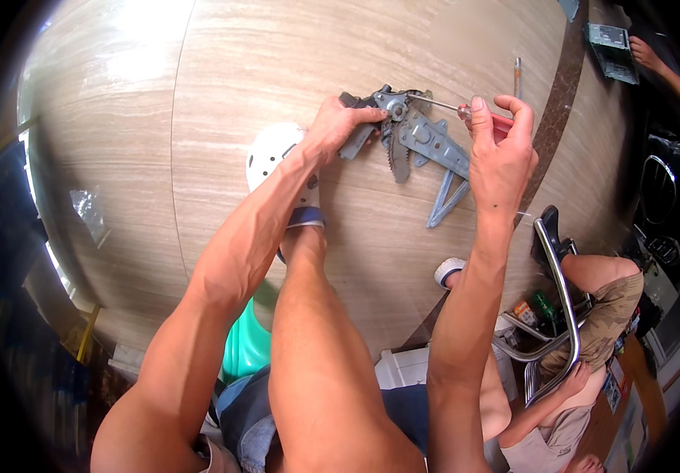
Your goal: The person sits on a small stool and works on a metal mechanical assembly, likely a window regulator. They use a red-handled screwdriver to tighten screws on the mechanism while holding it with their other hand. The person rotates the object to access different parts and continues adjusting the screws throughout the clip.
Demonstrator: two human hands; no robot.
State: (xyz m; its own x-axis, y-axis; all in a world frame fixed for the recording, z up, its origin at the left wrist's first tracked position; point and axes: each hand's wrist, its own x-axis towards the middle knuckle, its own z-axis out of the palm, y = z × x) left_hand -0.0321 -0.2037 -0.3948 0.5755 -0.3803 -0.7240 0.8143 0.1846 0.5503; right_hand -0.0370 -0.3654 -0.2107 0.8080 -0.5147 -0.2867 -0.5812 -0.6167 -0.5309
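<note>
A grey metal window regulator (434, 143) with a toothed sector gear (400, 158) and crossed arms is in front of me, over the tiled floor. My left hand (333, 128) is closed around the dark motor (355, 145) at its left end, the thumb pressing near the round pivot. In my right hand (504, 162) is a screwdriver with a red handle (500, 123), held between thumb and fingers. Its thin shaft points left, and the tip reaches the top of the mechanism by the pivot. Whether the tip sits in a screw is too small to tell.
My foot in a white clog (267, 154) is planted left of the regulator. Beyond my right hand lies a slim stick-like tool (518, 77). A green plastic stool (247, 343) is beneath me. At right, another person sits by a metal-tube chair (567, 315); another hand touches a metal box (612, 52).
</note>
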